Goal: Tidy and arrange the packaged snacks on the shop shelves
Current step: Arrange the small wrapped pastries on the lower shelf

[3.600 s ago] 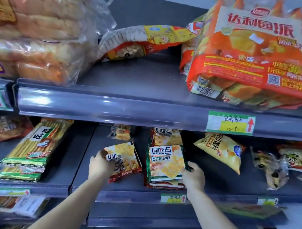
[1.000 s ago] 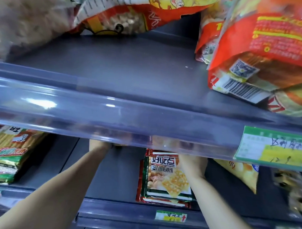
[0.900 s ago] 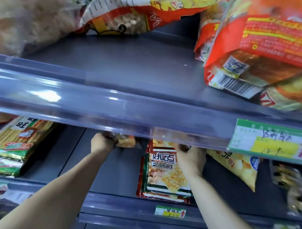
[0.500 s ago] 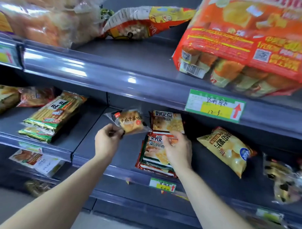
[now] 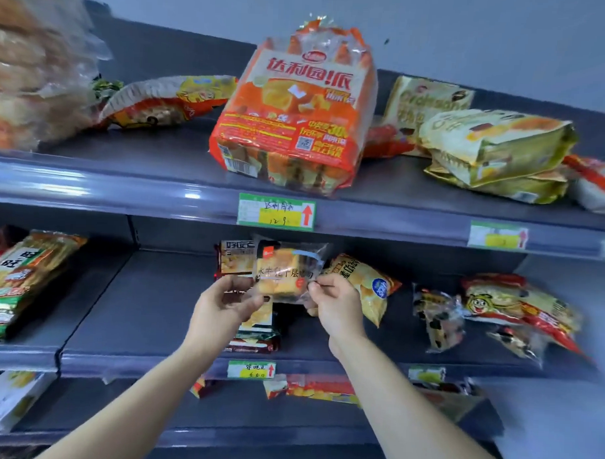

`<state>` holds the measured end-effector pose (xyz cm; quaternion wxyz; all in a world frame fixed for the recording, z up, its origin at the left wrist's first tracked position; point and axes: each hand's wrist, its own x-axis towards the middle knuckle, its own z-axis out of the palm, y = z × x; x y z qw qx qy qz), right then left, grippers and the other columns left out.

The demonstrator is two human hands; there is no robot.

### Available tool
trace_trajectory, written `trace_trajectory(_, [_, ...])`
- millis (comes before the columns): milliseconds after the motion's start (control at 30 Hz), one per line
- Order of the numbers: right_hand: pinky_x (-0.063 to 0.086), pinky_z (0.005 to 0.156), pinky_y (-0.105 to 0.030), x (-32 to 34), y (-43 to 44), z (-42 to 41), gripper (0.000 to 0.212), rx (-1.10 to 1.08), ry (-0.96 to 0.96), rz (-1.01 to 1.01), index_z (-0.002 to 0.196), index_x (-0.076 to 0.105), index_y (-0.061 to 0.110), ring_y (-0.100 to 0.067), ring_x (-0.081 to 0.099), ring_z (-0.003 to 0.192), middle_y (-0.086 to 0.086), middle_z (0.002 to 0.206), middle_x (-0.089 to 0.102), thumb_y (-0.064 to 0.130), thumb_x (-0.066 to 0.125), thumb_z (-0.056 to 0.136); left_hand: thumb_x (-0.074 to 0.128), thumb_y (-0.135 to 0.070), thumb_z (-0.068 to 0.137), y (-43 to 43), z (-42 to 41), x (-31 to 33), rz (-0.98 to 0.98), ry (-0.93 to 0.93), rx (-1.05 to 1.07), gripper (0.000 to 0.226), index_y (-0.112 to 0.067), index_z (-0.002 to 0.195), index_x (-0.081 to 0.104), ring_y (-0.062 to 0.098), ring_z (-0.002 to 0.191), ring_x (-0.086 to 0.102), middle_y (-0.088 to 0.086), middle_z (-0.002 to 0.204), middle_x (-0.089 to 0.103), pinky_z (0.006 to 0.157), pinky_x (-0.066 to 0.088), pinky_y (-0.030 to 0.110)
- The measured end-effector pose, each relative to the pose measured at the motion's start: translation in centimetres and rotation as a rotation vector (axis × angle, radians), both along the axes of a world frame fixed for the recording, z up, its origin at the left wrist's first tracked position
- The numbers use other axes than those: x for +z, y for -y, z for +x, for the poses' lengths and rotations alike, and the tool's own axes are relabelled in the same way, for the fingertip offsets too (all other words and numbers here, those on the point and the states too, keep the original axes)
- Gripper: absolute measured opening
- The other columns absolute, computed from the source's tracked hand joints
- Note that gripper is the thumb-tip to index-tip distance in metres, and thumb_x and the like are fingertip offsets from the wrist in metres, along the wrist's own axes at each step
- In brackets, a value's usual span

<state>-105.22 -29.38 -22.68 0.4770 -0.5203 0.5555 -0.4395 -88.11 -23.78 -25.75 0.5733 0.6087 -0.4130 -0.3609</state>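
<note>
Clear pastry packet [image 5: 286, 271] held flat-on to camera, long axis horiz, label upright; L hand [image 5: 223, 309] & R hand [image 5: 332, 306] pinch its lower corners

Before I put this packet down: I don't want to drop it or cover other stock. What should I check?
1. Grip of left hand on the packet, left edge: ok, pinched.
2. Grip of right hand on its right edge: ok, pinched.
3. Bare shelf left of the cracker stack: ok.
4. Print faces you: ok.
5. Whether the tag below is this packet's: cannot tell.
</note>
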Motion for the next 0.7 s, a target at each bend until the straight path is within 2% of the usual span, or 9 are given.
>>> trace_trajectory(167, [0.050, 0.061, -0.019, -0.8, -0.4, -5.5, 0.016, -0.167, 0.023, 0.033, 0.085, 0.059, 0.019, -0.013, 0.060, 0.072, -0.003, 0.093, 0.067, 0.007, 0.056, 0.095, 0.076, -0.022, 0.082, 2.7, -4.4, 0.3, 0.029, 0.079, -0.124, 0.016, -0.022, 0.092, 0.063, 0.018, 0.085, 0.064, -0.001, 0.090, 0.067, 0.075, 0.054, 0.032])
trace_trajectory(267, [0.053, 0.064, -0.023, -1.4, -0.4, -9.2, 0.014, -0.250, -0.027, 0.029, 0.086, 0.060, 0.017, -0.014, 0.060, 0.072, -0.005, 0.094, 0.067, 0.008, 0.055, 0.096, 0.074, -0.023, 0.083, 4.6, -7.4, -0.8, 0.064, 0.115, -0.236, 0.015, -0.023, 0.093, 0.063, 0.024, 0.083, 0.063, -0.001, 0.090, 0.065, 0.075, 0.053, 0.040])
trace_trajectory(367, [0.056, 0.079, -0.037, -2.4, 0.2, -13.0, 0.015, -0.333, -0.073, 0.044, 0.085, 0.060, 0.021, -0.022, 0.065, 0.087, -0.005, 0.096, 0.068, 0.010, 0.056, 0.095, 0.073, -0.029, 0.084, 6.0, -11.0, -1.5, 0.093, 0.169, -0.343, 0.018, -0.020, 0.098, 0.065, 0.023, 0.082, 0.063, 0.003, 0.091, 0.067, 0.072, 0.052, 0.040])
trace_trajectory(433, [0.056, 0.085, -0.044, -3.1, 0.7, -15.6, 0.018, -0.384, -0.093, 0.056, 0.082, 0.060, 0.024, -0.027, 0.065, 0.093, -0.004, 0.095, 0.068, 0.011, 0.058, 0.094, 0.073, -0.034, 0.083, 7.1, -13.6, -1.9, 0.116, 0.218, -0.407, 0.021, -0.019, 0.098, 0.066, 0.021, 0.084, 0.063, 0.002, 0.092, 0.069, 0.070, 0.051, 0.035])
trace_trajectory(533, [0.055, 0.085, -0.047, -4.2, 2.2, -19.8, 0.020, -0.451, -0.131, 0.073, 0.080, 0.059, 0.027, -0.027, 0.066, 0.091, -0.003, 0.093, 0.068, 0.012, 0.060, 0.093, 0.073, -0.037, 0.082, 9.1, -17.9, -2.3, 0.163, 0.277, -0.472, 0.025, -0.019, 0.097, 0.066, 0.016, 0.081, 0.061, -0.002, 0.089, 0.067, 0.065, 0.047, 0.026])
trace_trajectory(600, [0.055, 0.083, -0.044, -5.2, 3.4, -22.8, 0.020, -0.470, -0.157, 0.092, 0.080, 0.058, 0.026, -0.025, 0.066, 0.089, -0.001, 0.092, 0.067, 0.011, 0.058, 0.094, 0.073, -0.037, 0.082, 10.7, -21.0, -2.9, 0.197, 0.309, -0.499, 0.027, -0.019, 0.101, 0.065, 0.018, 0.084, 0.059, -0.002, 0.091, 0.066, 0.071, 0.047, 0.029])
trace_trajectory(700, [0.053, 0.072, -0.036, -7.1, 5.9, -27.5, 0.022, -0.470, -0.199, 0.127, 0.080, 0.058, 0.026, -0.025, 0.066, 0.088, -0.002, 0.094, 0.067, 0.010, 0.056, 0.094, 0.072, -0.035, 0.083, 13.2, -25.6, -4.4, 0.269, 0.366, -0.515, 0.044, -0.013, 0.119, 0.059, 0.022, 0.099, 0.059, 0.002, 0.106, 0.063, 0.081, 0.047, 0.030])
